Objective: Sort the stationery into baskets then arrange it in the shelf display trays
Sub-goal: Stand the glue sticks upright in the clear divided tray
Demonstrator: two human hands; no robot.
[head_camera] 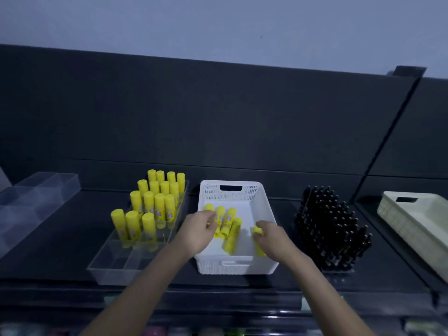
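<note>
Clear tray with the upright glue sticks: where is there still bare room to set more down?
The tray's front compartments, between the nearest glue sticks and the front rim, are bare; the rows behind are packed. The shelf strip between this tray and the second clear tray at left is free too.

Black shelf (60, 238), clear tray (106, 272), white basket (232, 194)

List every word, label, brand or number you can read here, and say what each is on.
No text is readable.
Standing yellow glue sticks in the clear plastic tray: coloured label print, too blurred to read.
Lying yellow glue sticks in the white perforated plastic basket: same labels, blurred.
Pale tag on the dark shelf's front edge: too small to read.
</note>
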